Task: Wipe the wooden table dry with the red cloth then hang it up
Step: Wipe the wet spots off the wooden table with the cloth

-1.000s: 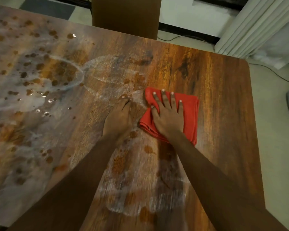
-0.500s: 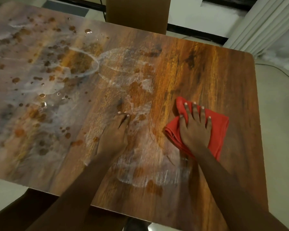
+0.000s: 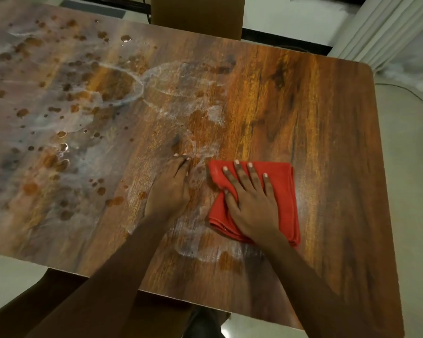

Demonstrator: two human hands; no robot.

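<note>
The folded red cloth [image 3: 282, 191] lies flat on the wooden table [image 3: 315, 123], right of centre and toward the near edge. My right hand [image 3: 249, 203] presses down on it with fingers spread and straight. My left hand [image 3: 169, 191] rests flat on the bare wood just left of the cloth, fingers together and pointing away from me. Water drops and wet smears [image 3: 66, 132] cover the left half of the table. A streaky damp patch [image 3: 205, 242] sits between my forearms.
A brown chair back [image 3: 195, 15] stands at the table's far edge. White curtains [image 3: 386, 32] hang at the upper right, and a thin cable [image 3: 405, 90] runs over the pale floor to the right. Another chair [image 3: 59, 296] shows below the near edge.
My right hand slid the cloth to the right and toward me, then back a little to the left. My left hand stayed planted on the wood. The view shifted so more of the near edge shows.
</note>
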